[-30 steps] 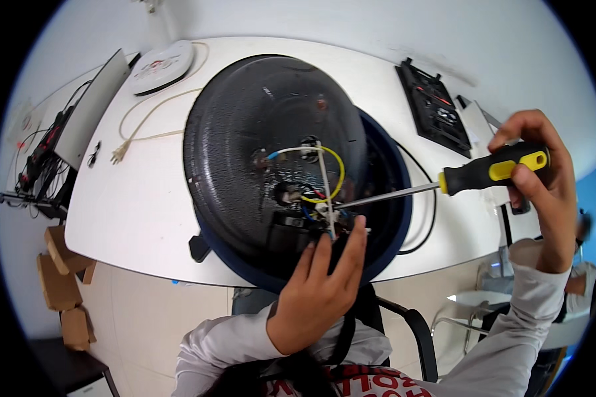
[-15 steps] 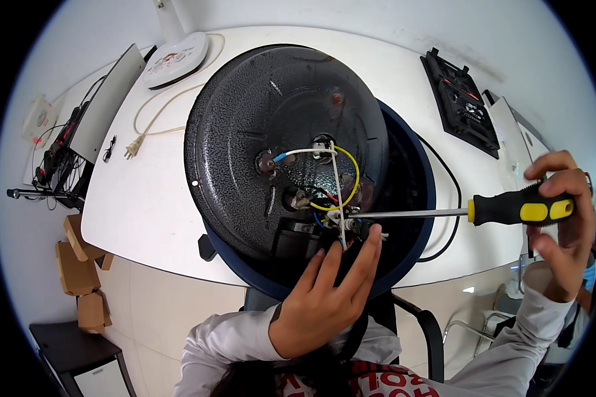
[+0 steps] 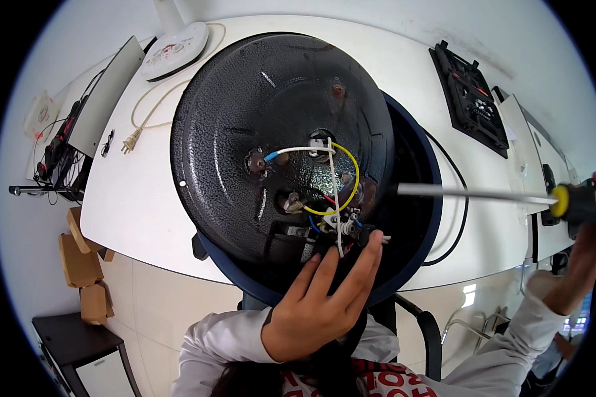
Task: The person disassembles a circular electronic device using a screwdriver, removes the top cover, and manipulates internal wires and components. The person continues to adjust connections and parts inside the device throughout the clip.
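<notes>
A round dark metal pan [image 3: 245, 106] lies underside up, partly inside a navy blue round housing [image 3: 420, 231]. White, yellow, red and blue wires [image 3: 356, 178] run between its terminals and a small thermostat-like assembly [image 3: 344, 225] near the front. My left hand [image 3: 321, 311] reaches over the front rim with its fingers stretched out and apart, fingertips touching the assembly's front; the thumb is not seen. Off to the right, my right hand [image 3: 579, 264] is closed around the black and yellow handle of a screwdriver [image 3: 483, 192]. Its tip points left, apart from the assembly.
A black tool case [image 3: 473, 99] lies open at the back right of the white table [image 3: 129, 218]. A pale plug [image 3: 132, 141] and cord lie on the left, near a lamp base [image 3: 175, 51]. Cardboard boxes [image 3: 79, 261] stack on the floor at left; a black chair arm [image 3: 430, 337] stands in front.
My right hand has drawn the screwdriver back to the right and up, off the assembly. My left hand stays at the assembly. The whole view has shifted slightly.
</notes>
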Motion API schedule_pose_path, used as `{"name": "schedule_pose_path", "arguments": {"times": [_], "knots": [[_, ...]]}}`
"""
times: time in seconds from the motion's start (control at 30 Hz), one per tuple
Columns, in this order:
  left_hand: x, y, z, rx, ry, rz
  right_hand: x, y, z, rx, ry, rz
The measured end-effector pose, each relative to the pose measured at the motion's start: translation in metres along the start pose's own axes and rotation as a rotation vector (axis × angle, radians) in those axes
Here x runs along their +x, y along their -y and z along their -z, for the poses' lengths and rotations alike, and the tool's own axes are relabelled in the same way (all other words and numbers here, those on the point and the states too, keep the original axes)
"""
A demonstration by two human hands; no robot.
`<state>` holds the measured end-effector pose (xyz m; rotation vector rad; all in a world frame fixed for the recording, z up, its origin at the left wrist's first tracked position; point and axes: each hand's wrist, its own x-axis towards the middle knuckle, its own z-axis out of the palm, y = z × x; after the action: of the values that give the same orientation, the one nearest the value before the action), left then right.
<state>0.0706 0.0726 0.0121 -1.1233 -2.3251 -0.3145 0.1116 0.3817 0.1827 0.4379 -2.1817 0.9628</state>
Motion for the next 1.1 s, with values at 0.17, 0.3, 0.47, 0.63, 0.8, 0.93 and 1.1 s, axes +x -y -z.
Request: {"name": "schedule_pose_path", "arguments": {"times": [0.17, 0.3, 0.47, 0.63, 0.8, 0.93, 1.1], "knots": [[0.004, -0.001, 0.001, -0.056, 0.0, 0.005, -0.063, -0.037, -0.003, -0.15, -0.045, -0.239], [0.001, -0.001, 0.001, -0.051, 0.017, 0.0, -0.079, -0.048, -0.03, -0.024, -0.081, -0.324], [0.001, 0.002, 0.001, -0.047, 0.05, -0.028, -0.085, -0.056, -0.043, 0.044, -0.148, -0.352], [0.001, 0.001, 0.0, -0.083, 0.052, -0.021, -0.089, -0.059, -0.039, 0.043, -0.131, -0.324], [-0.006, 0.004, -0.009, -0.043, -0.006, -0.038, -0.092, -0.061, -0.039, 0.061, -0.12, -0.314], [-0.004, 0.004, -0.01, -0.063, -0.012, -0.038, -0.093, -0.054, -0.033, 0.011, -0.115, -0.314], [-0.002, 0.003, -0.007, -0.079, 0.0, -0.024, -0.092, -0.052, -0.03, -0.015, -0.116, -0.318]]}}
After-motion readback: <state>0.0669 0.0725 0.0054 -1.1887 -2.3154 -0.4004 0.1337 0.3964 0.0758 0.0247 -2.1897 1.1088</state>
